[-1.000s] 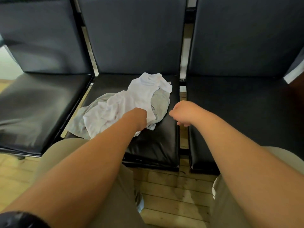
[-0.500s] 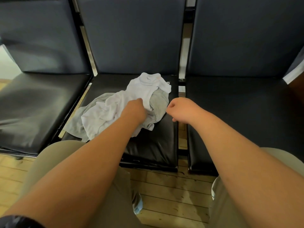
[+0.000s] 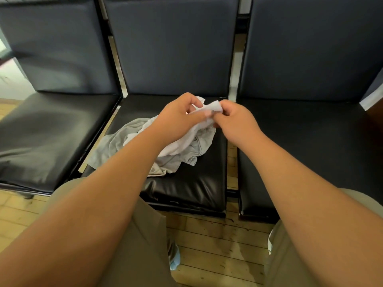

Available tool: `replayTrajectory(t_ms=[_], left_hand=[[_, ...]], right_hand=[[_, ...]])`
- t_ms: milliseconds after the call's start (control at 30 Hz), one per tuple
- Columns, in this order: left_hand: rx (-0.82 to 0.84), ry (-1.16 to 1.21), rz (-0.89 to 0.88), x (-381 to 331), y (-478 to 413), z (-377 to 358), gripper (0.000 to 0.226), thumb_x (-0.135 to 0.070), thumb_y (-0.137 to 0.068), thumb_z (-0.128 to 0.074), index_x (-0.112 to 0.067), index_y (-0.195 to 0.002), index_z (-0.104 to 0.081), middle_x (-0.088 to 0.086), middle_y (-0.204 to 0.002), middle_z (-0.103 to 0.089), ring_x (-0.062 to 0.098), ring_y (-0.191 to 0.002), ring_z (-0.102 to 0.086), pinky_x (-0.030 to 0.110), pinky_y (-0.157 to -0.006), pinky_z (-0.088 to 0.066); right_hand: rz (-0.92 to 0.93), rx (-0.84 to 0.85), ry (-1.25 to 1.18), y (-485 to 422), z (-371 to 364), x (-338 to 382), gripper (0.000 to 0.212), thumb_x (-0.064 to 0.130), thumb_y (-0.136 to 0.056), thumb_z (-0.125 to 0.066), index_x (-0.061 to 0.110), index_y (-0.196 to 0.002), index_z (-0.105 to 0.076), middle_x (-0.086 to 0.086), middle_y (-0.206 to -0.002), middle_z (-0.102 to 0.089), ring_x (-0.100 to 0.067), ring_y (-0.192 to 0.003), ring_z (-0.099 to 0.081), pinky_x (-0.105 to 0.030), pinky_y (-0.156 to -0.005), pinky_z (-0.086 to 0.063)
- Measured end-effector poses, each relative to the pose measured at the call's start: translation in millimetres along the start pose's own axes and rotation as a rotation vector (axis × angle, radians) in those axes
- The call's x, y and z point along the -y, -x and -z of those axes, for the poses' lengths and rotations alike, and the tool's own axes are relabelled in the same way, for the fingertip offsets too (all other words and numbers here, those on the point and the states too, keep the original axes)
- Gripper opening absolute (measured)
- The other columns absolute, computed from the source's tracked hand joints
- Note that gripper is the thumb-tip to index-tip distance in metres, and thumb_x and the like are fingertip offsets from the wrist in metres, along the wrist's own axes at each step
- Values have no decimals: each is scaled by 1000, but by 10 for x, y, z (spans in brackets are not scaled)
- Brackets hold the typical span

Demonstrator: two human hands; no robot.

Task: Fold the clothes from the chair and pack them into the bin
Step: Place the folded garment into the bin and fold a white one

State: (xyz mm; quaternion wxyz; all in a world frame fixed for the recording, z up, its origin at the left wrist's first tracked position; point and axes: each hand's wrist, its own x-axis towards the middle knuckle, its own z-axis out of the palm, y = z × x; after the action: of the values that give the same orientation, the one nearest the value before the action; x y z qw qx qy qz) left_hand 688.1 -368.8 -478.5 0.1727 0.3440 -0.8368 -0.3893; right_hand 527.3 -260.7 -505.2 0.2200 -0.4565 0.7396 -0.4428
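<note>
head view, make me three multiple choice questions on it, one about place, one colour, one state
1. The clothes lie on which seat? A) left B) middle C) right
2. The garment held up above the pile is: A) red B) black C) white
3. The right hand is: A) flat on a seat B) pinching the garment C) hanging idle

Answers:
1 B: the pile sits on the middle seat.
2 C: it is white, above a grey garment.
3 B: its fingers pinch the cloth, opposite the left hand.
</note>
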Motion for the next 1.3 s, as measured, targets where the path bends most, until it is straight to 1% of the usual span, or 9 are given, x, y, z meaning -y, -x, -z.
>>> replayTrajectory(t_ms=[133,233,433,667,833,933,1100,1200,1300], left_hand=[[209,-498,68,74,-54,116,40,-33,-89,-80,-28,-118,-52,-6,-105,-63,14,-89,-58,28,-66,-40],[139,-633,161,203,-129,247,29,-27,-90,-72,-24,-117,-61,-1,-102,-64,24,-94,-61,37,-74,-48],[-74,-665,217,282,-138,469,14,-34,-93,-66,-20,-89,-63,4,-91,-66,25,-80,-59,38,-69,-45],[306,-256,203,-49,96,140,20,-48,-87,-81,-32,-99,-78,-7,-98,-78,15,-94,-72,38,-89,-59],[365,-64,67,-297,120,-216,10,-41,-96,-68,-35,-89,-73,-8,-91,-73,20,-94,-72,40,-83,-57],[369,-135,-63,-418,148,-418,14,-34,-98,-61,-46,-98,-70,-15,-97,-71,11,-98,-69,34,-83,-57],[347,-59,-232,-547,220,-638,20,-26,-102,-65,-41,-111,-74,-28,-104,-69,-5,-101,-64,9,-81,-44],[298,-54,-304,-560,251,-658,19,-23,-101,-69,-36,-113,-75,-26,-105,-69,-3,-104,-64,8,-83,-45],[235,-97,-314,-534,238,-631,16,-25,-96,-73,-38,-104,-74,-20,-99,-68,0,-96,-64,14,-77,-48]], right_hand=[[14,-225,-57,19,183,69,17,28,-108,-52,24,-106,-69,10,-98,-67,-3,-90,-61,-20,-69,-46],[-18,-430,-159,60,368,158,20,27,-109,-49,17,-106,-65,7,-92,-62,1,-79,-56,-15,-66,-44],[6,-719,-216,236,790,175,12,25,-108,-46,21,-104,-55,13,-91,-56,14,-74,-52,-6,-69,-44],[-245,-924,-232,510,1353,-20,17,26,-106,-42,24,-113,-57,12,-98,-59,-2,-88,-59,-16,-73,-44],[-467,-511,151,657,1586,-328,29,22,-101,-50,5,-114,-69,-17,-113,-70,-23,-79,-57,-41,-76,-49],[-513,-281,338,724,1512,-388,28,27,-100,-56,21,-124,-69,-8,-125,-65,-19,-84,-63,-36,-67,-52],[-216,146,245,892,1312,-253,67,37,-96,-71,43,-156,-41,15,-155,-44,-6,-127,-50,-27,-94,-43],[-168,336,149,912,1169,-146,56,53,-94,-73,45,-145,-52,28,-134,-63,4,-118,-61,-25,-93,-48],[-141,262,171,831,1072,-130,20,53,-93,-74,39,-107,-72,16,-98,-74,-3,-87,-69,-29,-78,-57]])
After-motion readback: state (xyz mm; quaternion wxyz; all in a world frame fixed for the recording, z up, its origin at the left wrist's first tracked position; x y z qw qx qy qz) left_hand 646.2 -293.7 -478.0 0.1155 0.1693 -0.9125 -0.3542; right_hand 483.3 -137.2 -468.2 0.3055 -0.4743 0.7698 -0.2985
